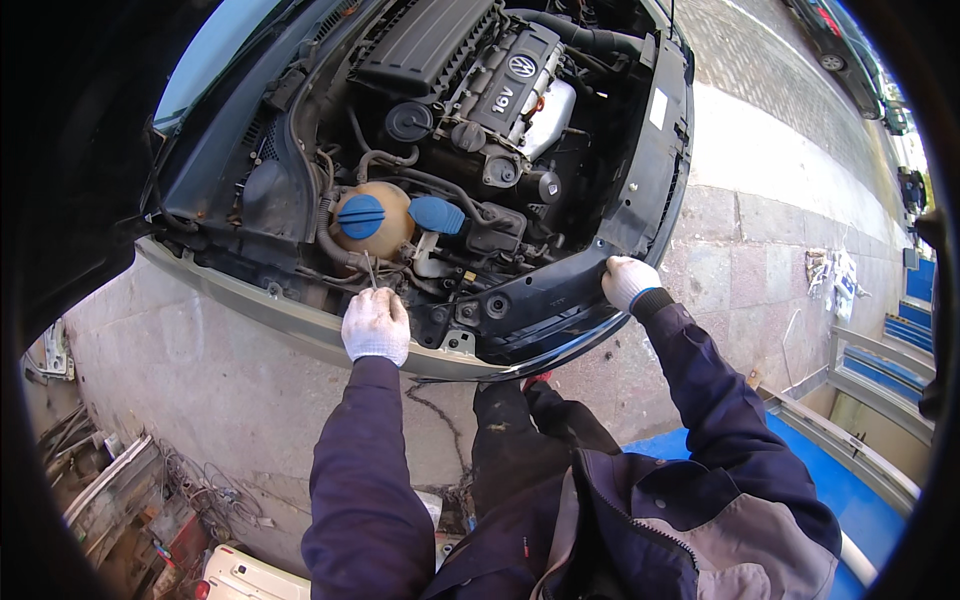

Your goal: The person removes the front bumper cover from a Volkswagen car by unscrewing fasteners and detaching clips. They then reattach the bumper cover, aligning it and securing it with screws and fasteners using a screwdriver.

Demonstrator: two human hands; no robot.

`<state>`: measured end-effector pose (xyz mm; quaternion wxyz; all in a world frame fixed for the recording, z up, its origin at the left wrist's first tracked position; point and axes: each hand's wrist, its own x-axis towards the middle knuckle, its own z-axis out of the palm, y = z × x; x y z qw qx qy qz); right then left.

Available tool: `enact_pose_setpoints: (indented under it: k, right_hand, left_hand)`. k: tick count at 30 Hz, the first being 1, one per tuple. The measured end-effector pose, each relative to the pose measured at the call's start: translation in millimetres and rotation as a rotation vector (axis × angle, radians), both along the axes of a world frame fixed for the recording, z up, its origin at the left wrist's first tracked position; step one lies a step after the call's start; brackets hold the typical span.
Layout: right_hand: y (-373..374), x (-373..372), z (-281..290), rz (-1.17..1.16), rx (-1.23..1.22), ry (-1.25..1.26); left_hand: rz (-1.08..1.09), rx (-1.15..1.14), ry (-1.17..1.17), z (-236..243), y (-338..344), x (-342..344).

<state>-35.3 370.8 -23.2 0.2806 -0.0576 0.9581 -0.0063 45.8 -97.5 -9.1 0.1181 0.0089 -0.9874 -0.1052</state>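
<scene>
My left hand [376,325], in a white knitted glove, is closed at the near fender edge. A thin metal rod [371,270] sticks up from its fingertips; the rest of it is hidden in the glove. Just beyond stands a yellowed coolant tank [385,245] with a round blue cap [361,216]. Beside it is a blue flap-like cap [436,214]. My right hand [630,283], gloved too, is closed over the edge of the black front panel [560,285] of the car. Its fingertips are partly hidden.
The engine [520,85] with its black cover fills the open bay. Wires and scrap parts [130,500] lie at the lower left. Blue-and-white frames [880,375] stand at the right, near a bundle of white plastic [840,280]. Another car [840,45] is parked farther off.
</scene>
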Motion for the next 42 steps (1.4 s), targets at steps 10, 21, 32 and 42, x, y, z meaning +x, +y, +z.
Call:
enact_pose_setpoints:
  k: [10, 21, 32, 42]
  right_hand:
    - [-21.4, -38.3, 17.1, -0.060, -0.080, 0.213]
    - [-155.6, -165.2, -18.7, 0.115, -0.337, 0.369]
    - [-167.2, -181.3, -36.1, 0.086, -0.390, 0.366]
    - [-254.6, -183.9, 31.0, 0.171, -0.797, 0.454]
  left_hand:
    - [0.012, 0.016, -0.010, -0.1, -0.3, -0.5]
    - [-0.004, 0.056, -0.004, 2.8, -3.0, 0.3]
    - [0.014, 0.072, -0.028, 7.8, -4.3, -0.6]
    - [0.034, 0.112, -0.025, 9.4, -7.4, 2.8]
